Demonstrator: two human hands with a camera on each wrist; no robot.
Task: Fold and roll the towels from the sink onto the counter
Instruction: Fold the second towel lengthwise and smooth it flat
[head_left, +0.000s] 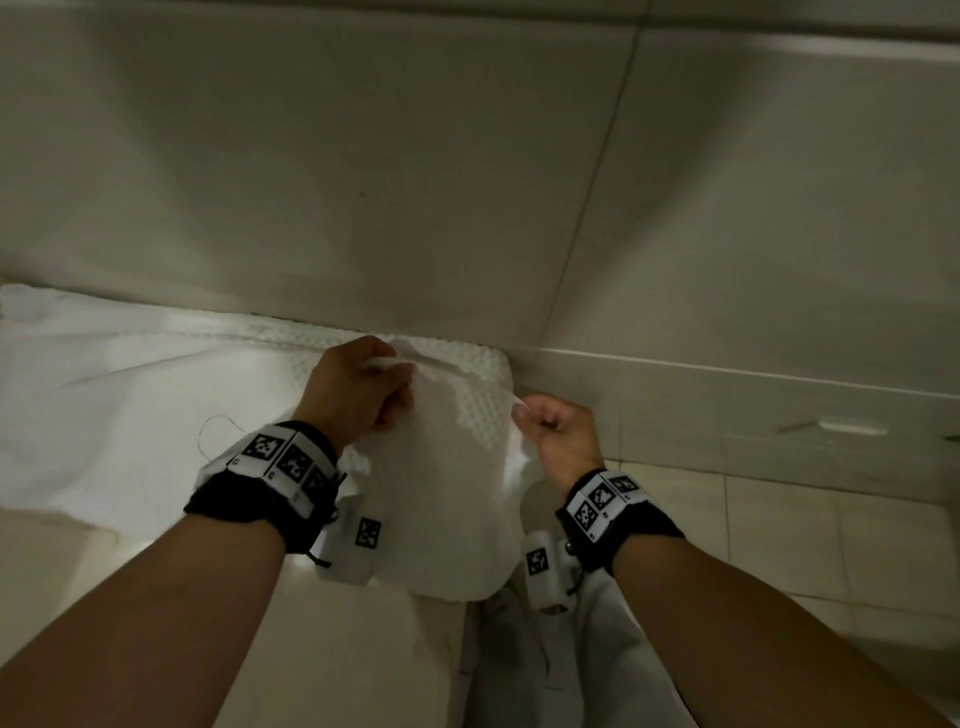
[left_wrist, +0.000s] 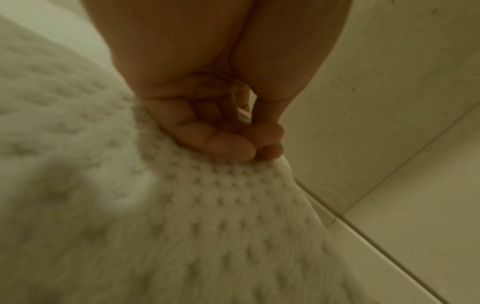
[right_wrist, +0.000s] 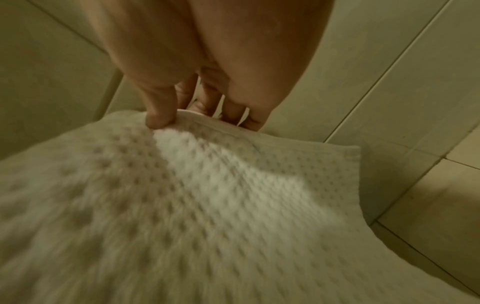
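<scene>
A white waffle-weave towel (head_left: 447, 493) hangs between my two hands above the counter's right end, its lower part drooping toward me. My left hand (head_left: 363, 389) grips its far upper edge, fingers curled round the hem (left_wrist: 241, 152). My right hand (head_left: 545, 421) pinches the right edge; in the right wrist view the thumb (right_wrist: 158, 119) presses the hem (right_wrist: 233, 131) against the fingers. A larger spread of white towelling (head_left: 119, 395) lies flat on the counter to the left. The sink is out of view.
A beige tiled wall (head_left: 415, 182) rises right behind the towels. To the right runs a low tiled ledge (head_left: 727, 395) with floor tiles (head_left: 831, 545) below. The pale counter front (head_left: 337, 649) lies near me. A thin dark thread (head_left: 218, 431) loops on the flat towelling.
</scene>
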